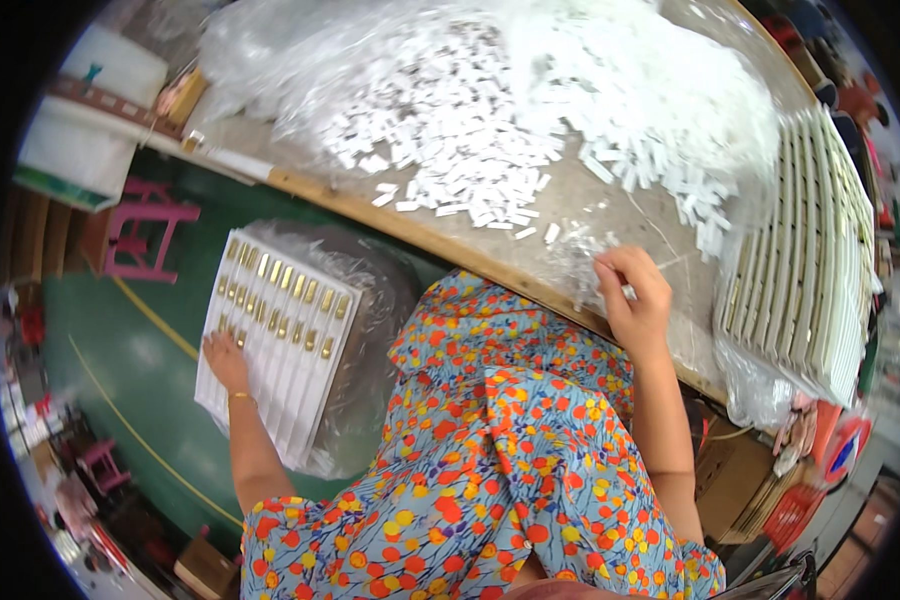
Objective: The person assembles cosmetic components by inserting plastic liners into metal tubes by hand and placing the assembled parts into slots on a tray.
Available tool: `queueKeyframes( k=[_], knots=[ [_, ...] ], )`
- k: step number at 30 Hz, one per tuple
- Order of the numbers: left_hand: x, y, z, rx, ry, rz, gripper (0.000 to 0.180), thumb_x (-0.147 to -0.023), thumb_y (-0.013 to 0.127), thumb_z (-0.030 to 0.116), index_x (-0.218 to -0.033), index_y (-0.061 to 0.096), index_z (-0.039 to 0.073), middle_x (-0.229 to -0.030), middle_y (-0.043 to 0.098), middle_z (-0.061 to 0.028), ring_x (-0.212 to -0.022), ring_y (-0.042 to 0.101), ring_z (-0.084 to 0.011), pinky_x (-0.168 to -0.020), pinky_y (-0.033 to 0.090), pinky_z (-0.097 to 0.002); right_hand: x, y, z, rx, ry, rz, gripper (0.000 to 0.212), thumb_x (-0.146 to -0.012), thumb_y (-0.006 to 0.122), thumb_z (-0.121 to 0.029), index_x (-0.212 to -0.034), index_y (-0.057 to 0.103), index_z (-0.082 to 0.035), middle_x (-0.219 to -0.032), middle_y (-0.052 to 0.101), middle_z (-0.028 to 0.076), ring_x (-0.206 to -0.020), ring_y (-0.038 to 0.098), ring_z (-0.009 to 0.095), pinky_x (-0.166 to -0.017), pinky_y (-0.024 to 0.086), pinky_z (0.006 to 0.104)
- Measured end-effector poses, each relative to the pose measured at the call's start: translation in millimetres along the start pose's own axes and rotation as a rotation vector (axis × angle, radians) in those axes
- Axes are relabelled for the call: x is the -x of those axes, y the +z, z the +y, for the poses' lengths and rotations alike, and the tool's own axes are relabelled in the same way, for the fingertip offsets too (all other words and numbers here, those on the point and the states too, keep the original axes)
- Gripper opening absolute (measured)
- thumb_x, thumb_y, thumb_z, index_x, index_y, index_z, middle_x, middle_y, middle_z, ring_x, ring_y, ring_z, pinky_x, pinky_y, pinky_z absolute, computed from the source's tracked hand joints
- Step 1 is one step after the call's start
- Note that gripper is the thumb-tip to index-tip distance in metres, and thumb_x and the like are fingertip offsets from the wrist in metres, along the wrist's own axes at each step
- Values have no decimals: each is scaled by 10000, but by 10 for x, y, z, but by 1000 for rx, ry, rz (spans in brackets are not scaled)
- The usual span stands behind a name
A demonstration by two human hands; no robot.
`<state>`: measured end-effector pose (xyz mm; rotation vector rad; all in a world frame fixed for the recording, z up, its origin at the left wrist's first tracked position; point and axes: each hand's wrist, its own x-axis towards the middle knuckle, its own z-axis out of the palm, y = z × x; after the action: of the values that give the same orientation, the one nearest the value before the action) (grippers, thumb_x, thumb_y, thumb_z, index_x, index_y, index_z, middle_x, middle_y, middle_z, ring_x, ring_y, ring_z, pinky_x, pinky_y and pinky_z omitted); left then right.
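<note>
i am looking down past my flowered dress (490,450), going from nine o'clock over to three. at nine o'clock my left hand (225,362) is lying flat, fingers spread wide and gripping nothing, palm down on the near left edge of a white slotted tray (275,340) that is holding rows of small gold-tipped pieces. the tray is sitting on a clear plastic bag (370,300) on something low beside me, tilted so its long edges are running from eleven to five. left of it the green floor (130,340) with yellow lines is lying open, with a pink stool (145,225) at ten o'clock well apart from the tray.

the wooden front edge of the worktable (440,240) is cutting across from ten o'clock toward four, just beyond my lap. at twelve o'clock a large heap of small white pieces (490,130) is spreading over the table on clear plastic, thinning toward the near edge.

at two o'clock my right hand (635,295) is resting on the table close to that edge, fingers curled in and pinching one small white piece (628,292) between thumb and fingertips. bare tabletop is showing between this hand and the heap. at three o'clock a stack of white trays (800,260) is standing near my hand, not touching it.
</note>
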<state>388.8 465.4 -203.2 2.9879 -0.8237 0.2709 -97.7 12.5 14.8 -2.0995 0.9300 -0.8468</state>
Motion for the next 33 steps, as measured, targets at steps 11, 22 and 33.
queueKeyframes(
  k=[11, 22, 33],
  knots=[
    [-552, -1735, 3352, 700, 435, 437, 411, -833, 593, 81, -1214, 473, -19, -1279, 422, -169, -1166, 422, -281, -967, 337, -351, -917, 7, 467, 361, 64, -65, 107, -770, 581, -106, -826, 658, -56, -825, 630, 119, -741, 606, 295, -665, 475, 361],
    [-215, -2303, 4962, 1294, 680, -69, 333, -784, 610, 4, -1112, 555, 2, -1020, 606, -96, -881, 557, -151, -777, 448, -262, -886, -189, 713, 485, 149, -79, 121, -775, 608, -157, -842, 672, -80, -842, 613, 73, -760, 591, 284, -678, 467, 354],
    [-137, -2301, 5653, 897, 1210, -187, 265, -735, 678, 72, -995, 632, 41, -851, 632, -92, -686, 575, -196, -611, 467, -290, -823, -335, 419, 375, -22, -288, 121, -746, 601, -153, -781, 628, -40, -724, 624, 145, -723, 600, 322, -659, 471, 413]
  ],
)
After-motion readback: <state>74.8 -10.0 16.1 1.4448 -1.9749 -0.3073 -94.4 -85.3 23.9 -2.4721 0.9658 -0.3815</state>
